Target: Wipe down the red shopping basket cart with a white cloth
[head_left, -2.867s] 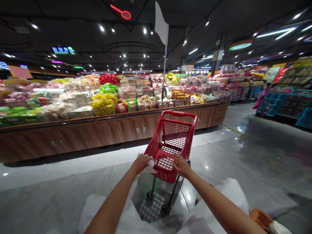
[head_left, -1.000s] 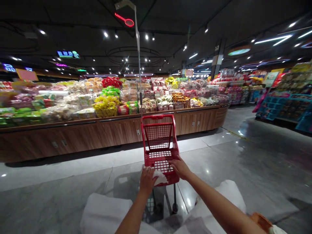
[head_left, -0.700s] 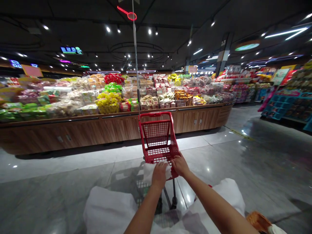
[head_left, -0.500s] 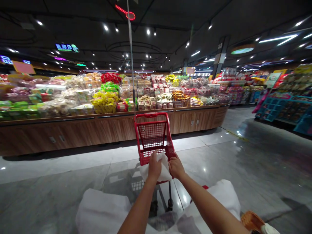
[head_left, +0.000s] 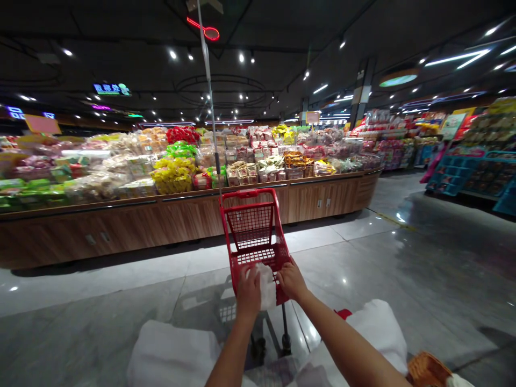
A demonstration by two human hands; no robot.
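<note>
A small red shopping cart (head_left: 252, 228) stands on the shiny tile floor right in front of me, its mesh basket empty and a thin pole (head_left: 209, 102) rising from its left front corner. My left hand (head_left: 248, 287) presses a white cloth (head_left: 266, 279) against the near rim of the basket, fingers curled over it. My right hand (head_left: 291, 279) grips the same near rim just to the right of the cloth. Both forearms reach forward from the bottom of the view, over my white clothing.
A long wooden display counter (head_left: 169, 215) piled with packaged snacks runs across the aisle behind the cart. More shelves (head_left: 403, 142) and blue crates (head_left: 455, 174) stand at the right. Grey tile floor (head_left: 403, 269) stretches to the right and left.
The cart has swung from angled right to pointing straight ahead, then slightly left. My left hand with the cloth slid right along the near rim until it sits beside my right hand.
</note>
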